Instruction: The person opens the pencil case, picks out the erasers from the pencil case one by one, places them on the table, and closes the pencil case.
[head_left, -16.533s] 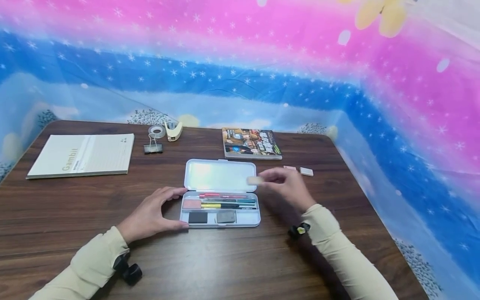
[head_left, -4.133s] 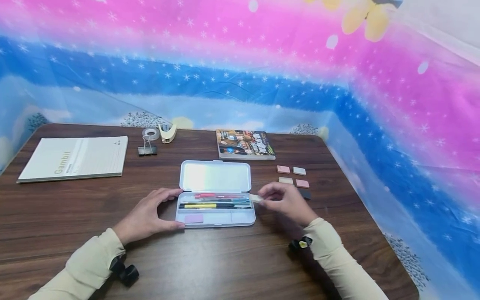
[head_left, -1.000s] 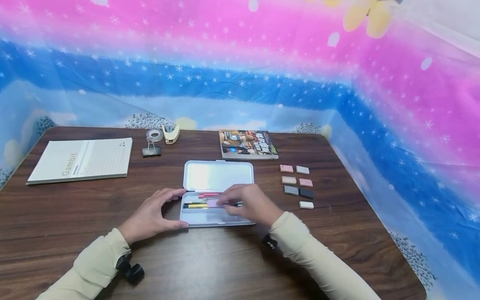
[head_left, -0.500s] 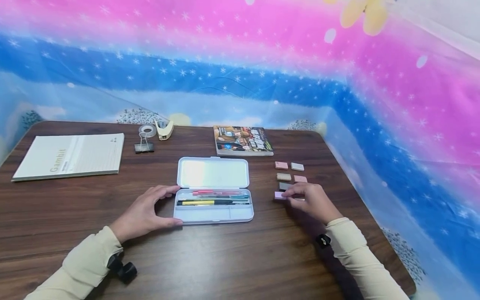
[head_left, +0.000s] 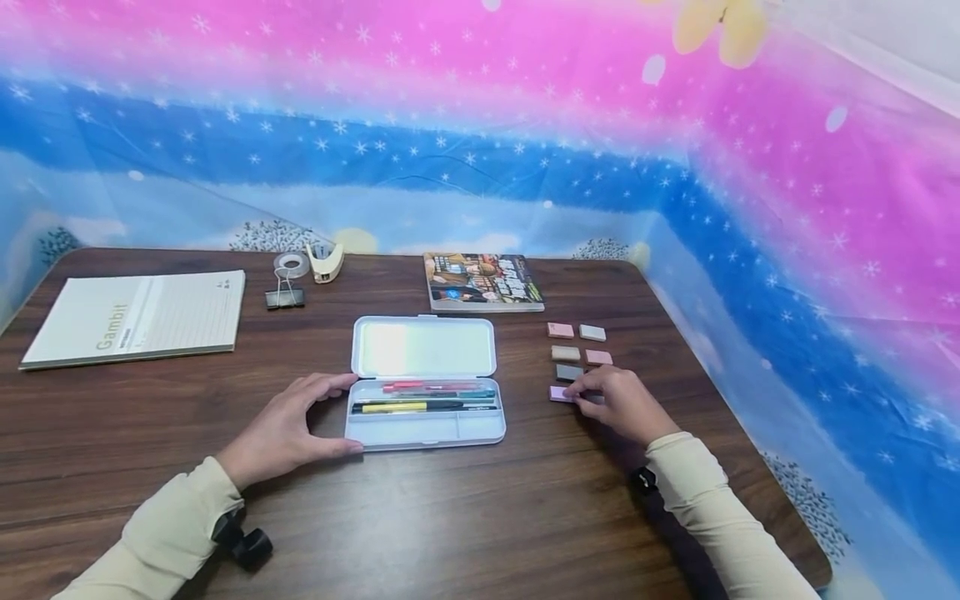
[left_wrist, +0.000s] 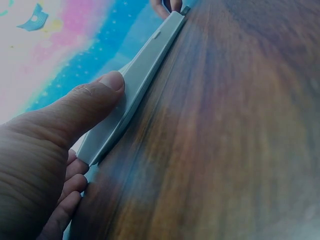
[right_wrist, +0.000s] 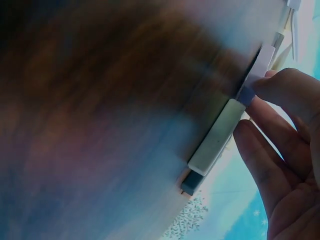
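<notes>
My left hand (head_left: pixel 281 429) grips the left end of an open white pencil case (head_left: pixel 420 436), thumb at its front wall and fingers behind. In the left wrist view the thumb lies on the case's side (left_wrist: pixel 145 65). Several pens (head_left: pixel 408 407) lie in its back compartment. To the right of the case, my right hand (head_left: pixel 626 404) pinches a lilac eraser (head_left: pixel 558 393), low at the table. In the right wrist view a white eraser (right_wrist: pixel 217 137) lines up with it, a dark eraser (right_wrist: pixel 192 181) beyond. My right hand hides both in the head view.
Beyond the right hand lie pink (head_left: pixel 560 330), white (head_left: pixel 592 333), beige (head_left: pixel 566 353) and grey erasers (head_left: pixel 569 372), in two columns. Further back are a book (head_left: pixel 483 283), a binder clip (head_left: pixel 285 297), a tape roll (head_left: pixel 291 265), a pale stapler-like tool (head_left: pixel 326 263) and a notebook (head_left: pixel 135 321).
Erasers that lay in the case are now on the table at the right. The right hand has carried the lilac eraser from the case to that group. The left hand stays at the case.
</notes>
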